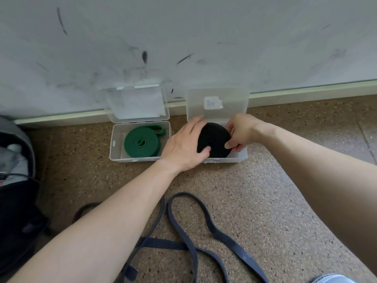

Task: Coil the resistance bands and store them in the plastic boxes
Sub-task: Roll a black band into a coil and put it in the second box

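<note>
Two clear plastic boxes stand open on the floor against the wall. The left box holds a coiled green band, lying flat. Over the right box both hands grip a coiled black band, tilted inside the box opening. My left hand holds the coil's left side, thumb on its front. My right hand pinches its right edge. A loose dark blue band lies uncoiled on the floor in front of me.
A scuffed white wall with a skirting board runs behind the boxes. A dark open bag sits at the left edge. The floor is speckled brown terrazzo. A bit of light blue cloth shows at the bottom right.
</note>
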Tool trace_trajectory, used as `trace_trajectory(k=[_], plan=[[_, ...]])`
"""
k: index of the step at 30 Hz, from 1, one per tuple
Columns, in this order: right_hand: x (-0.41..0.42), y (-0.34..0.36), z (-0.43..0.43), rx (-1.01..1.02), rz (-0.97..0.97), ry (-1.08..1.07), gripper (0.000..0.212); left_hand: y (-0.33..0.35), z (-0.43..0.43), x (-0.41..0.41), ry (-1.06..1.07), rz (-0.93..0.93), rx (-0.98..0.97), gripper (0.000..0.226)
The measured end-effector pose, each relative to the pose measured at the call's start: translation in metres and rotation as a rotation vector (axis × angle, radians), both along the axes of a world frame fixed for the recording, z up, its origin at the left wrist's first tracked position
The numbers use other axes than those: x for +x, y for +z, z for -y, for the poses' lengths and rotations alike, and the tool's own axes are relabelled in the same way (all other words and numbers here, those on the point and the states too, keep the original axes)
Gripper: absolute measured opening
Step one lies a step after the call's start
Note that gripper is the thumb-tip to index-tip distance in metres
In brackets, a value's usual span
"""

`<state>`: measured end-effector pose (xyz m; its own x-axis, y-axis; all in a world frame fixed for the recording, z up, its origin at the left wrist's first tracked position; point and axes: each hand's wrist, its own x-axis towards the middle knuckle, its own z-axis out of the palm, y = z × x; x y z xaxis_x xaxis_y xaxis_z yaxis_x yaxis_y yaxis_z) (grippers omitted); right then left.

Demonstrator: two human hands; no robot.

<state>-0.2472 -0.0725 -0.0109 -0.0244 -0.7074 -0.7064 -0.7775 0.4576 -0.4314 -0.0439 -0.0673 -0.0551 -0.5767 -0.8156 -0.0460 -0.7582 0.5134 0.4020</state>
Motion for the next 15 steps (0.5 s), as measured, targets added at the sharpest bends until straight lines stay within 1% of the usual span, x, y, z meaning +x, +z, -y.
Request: trace_trajectory(k=[2, 4, 6, 8, 9, 11, 15], plan=[[0.014, -0.007, 0.000, 0.037, -0.105, -0.021, 0.014, -0.003, -0.006, -0.001, 0.009, -0.022, 0.015, 0.089], [0.025, -0.013, -0.001, 0.023, -0.206, 0.000, 0.012, -0.002, -0.009, -0.002, 0.018, -0.020, 0.027, 0.096], [0.031, -0.017, -0.003, -0.012, -0.231, -0.032, 0.011, 0.001, -0.009, -0.004, 0.022, 0.018, 0.013, 0.100], [0.036, -0.018, -0.008, -0.079, -0.259, -0.049, 0.002, 0.003, -0.008, -0.005, 0.027, 0.035, 0.006, 0.100], [0.039, -0.018, -0.011, -0.123, -0.286, -0.046, 0.005, 0.004, -0.008, -0.005, 0.032, 0.034, 0.011, 0.100], [0.045, -0.020, -0.019, -0.182, -0.334, -0.039, 0.017, 0.004, -0.007, -0.005, 0.035, 0.028, 0.019, 0.100], [0.046, -0.023, -0.028, -0.191, -0.363, -0.060, 0.026, 0.000, -0.009, -0.004, 0.017, 0.004, 0.002, 0.098]])
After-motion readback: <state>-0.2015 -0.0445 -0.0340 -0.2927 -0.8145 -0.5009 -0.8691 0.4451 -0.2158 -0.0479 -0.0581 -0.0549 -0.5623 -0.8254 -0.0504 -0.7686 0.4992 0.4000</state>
